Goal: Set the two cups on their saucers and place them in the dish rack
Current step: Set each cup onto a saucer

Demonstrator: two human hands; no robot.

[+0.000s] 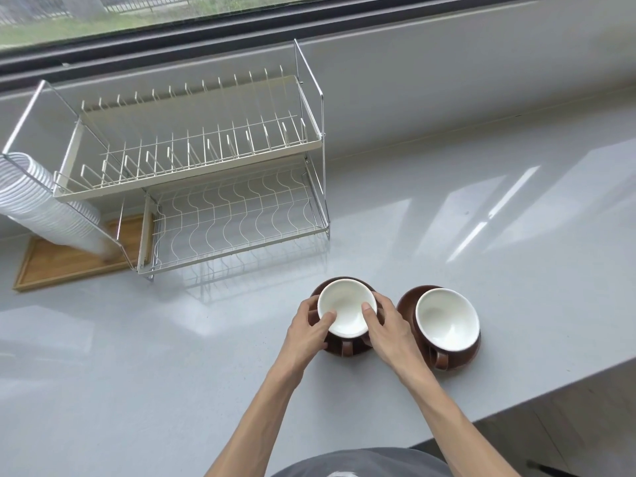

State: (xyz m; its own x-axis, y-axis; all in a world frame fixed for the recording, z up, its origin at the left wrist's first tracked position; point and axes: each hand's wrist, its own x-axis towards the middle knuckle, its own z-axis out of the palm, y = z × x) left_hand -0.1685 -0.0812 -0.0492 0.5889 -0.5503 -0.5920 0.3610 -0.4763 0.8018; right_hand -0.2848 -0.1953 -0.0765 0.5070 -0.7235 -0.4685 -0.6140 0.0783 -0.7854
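Two brown cups with white insides stand on brown saucers on the grey counter. The left cup [346,306] sits on its saucer [320,287], its handle pointing toward me. My left hand [311,330] grips the left side of this set and my right hand [387,325] grips its right side, thumbs over the cup's rim. The right cup [447,320] rests on its saucer [407,301] just to the right, untouched. The two-tier wire dish rack [241,215] stands behind and to the left, both tiers bare.
A stack of white disposable cups [44,201] leans on a wooden tray [62,263] left of the rack. A window sill runs along the back. The counter's front edge drops off at the lower right [550,390].
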